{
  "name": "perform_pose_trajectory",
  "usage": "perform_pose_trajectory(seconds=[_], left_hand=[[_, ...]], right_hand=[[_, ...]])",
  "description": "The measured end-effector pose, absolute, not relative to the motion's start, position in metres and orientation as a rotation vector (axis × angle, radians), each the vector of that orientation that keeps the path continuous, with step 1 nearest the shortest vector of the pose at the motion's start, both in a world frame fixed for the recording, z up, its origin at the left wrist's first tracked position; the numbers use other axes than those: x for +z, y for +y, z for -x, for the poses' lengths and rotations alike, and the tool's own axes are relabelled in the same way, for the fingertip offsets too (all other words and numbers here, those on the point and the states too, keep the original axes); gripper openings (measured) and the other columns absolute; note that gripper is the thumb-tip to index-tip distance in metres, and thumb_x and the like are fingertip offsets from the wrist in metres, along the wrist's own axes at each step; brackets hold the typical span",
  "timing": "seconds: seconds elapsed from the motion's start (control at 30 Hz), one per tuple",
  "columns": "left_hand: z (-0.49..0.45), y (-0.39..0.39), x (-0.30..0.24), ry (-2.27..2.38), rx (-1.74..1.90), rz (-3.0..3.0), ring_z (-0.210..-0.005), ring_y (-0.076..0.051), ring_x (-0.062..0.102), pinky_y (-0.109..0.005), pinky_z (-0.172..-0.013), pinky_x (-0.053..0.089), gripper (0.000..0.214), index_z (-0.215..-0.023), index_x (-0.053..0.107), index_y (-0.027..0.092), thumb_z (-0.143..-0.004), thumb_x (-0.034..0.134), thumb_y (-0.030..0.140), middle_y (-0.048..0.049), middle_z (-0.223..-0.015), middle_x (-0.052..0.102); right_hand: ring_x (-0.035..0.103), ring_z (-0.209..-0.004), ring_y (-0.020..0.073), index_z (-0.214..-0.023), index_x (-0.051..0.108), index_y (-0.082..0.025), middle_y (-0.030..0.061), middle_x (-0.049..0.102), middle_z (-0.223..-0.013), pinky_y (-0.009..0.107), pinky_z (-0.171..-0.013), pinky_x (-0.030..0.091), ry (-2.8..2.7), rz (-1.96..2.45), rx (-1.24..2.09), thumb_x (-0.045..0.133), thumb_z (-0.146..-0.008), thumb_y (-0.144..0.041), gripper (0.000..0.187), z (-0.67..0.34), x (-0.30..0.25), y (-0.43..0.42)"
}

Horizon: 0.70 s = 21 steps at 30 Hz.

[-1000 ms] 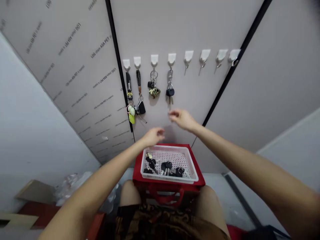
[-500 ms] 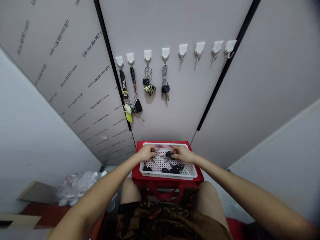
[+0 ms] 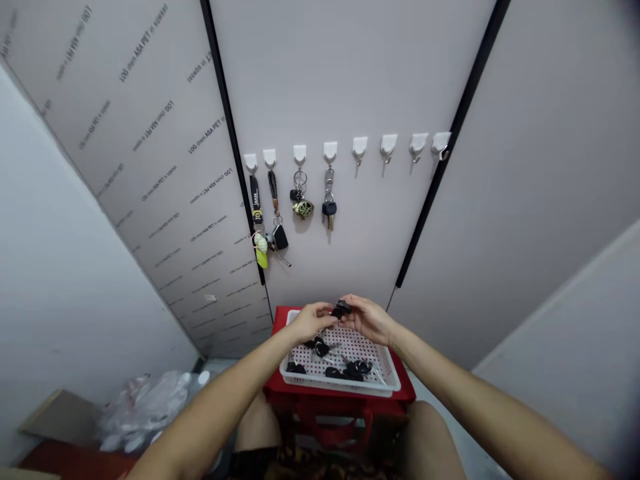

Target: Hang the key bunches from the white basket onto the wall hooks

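Head view: I have the bare left hand [image 3: 311,323] and bare right hand [image 3: 369,319] nearly closed, both pinching a small black key bunch [image 3: 341,309] at twelve o'clock over the white perforated plastic basket [image 3: 337,385]; other black-headed keys [image 3: 359,368] lie towards six.

Tall pale-grey panel printed with slanting rows of dark lettering [image 3: 165,167], ten o'clock. Long, narrow black strip [image 3: 219,73], eleven o'clock; matching black strip [image 3: 473,87], two o'clock. Smooth white wall [image 3: 75,287], nine o'clock. Crumpled translucent plastic bag [image 3: 150,407], with white rounded items, beside a flat beige board [image 3: 59,419], eight o'clock. Red fabric bag with strap handle [image 3: 406,383], six o'clock.
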<state>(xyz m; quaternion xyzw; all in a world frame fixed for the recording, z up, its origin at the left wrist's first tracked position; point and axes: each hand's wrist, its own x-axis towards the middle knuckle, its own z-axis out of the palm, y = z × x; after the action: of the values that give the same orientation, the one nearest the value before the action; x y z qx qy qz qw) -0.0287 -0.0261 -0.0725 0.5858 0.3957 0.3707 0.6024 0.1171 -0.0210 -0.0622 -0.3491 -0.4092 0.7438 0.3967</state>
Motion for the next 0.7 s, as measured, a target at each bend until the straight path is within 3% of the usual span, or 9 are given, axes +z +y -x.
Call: perform_pose_trajectory(seconds=[0.13,0.4,0.53,0.7], left_hand=[[0.035,-0.022,-0.056,0.991,0.927,-1.213,-0.046,-0.003,0.045,-0.019,-0.054,0.037,0.016,-0.068,0.052,0.010,-0.053,0.055,0.013,0.0025,-0.057,0.051],[0.033,-0.019,-0.027,0.962,1.138,-1.178,-0.050,-0.004,0.049,-0.020,-0.059,0.039,0.012,-0.065,0.049,0.011,-0.054,0.054,0.012,0.0032,-0.059,0.051],[0.033,-0.016,-0.014,0.943,1.225,-1.273,-0.052,-0.005,0.049,-0.021,-0.061,0.039,0.012,-0.065,0.049,0.011,-0.055,0.054,0.015,0.0030,-0.058,0.051],[0.032,-0.012,0.001,0.882,1.231,-1.337,-0.054,-0.006,0.048,-0.021,-0.062,0.038,0.014,-0.065,0.049,0.012,-0.054,0.055,0.016,0.0028,-0.058,0.051]], right_hand=[[0.049,-0.050,0.0078,-0.063,0.050,-0.016,-0.0025,0.052,-0.053,0.025,-0.055,0.040,-1.041,0.855,1.855,0.049,-0.059,-0.020,0.006,-0.116,-0.057,-0.021],[0.049,-0.055,0.0070,-0.067,0.052,-0.015,-0.0023,0.054,-0.061,0.023,-0.059,0.038,-1.215,0.989,1.472,0.058,-0.048,-0.018,0.020,-0.116,-0.028,-0.012],[0.044,-0.045,0.0051,-0.058,0.053,-0.012,-0.0028,0.051,-0.050,0.021,-0.050,0.036,-1.461,1.173,1.333,0.055,-0.051,-0.022,0.012,-0.119,-0.010,-0.009],[0.043,-0.045,0.0049,-0.075,0.053,-0.013,-0.0032,0.050,-0.051,0.019,-0.044,0.034,-1.572,1.104,1.312,0.053,-0.056,-0.026,0.023,-0.118,0.011,-0.009]])
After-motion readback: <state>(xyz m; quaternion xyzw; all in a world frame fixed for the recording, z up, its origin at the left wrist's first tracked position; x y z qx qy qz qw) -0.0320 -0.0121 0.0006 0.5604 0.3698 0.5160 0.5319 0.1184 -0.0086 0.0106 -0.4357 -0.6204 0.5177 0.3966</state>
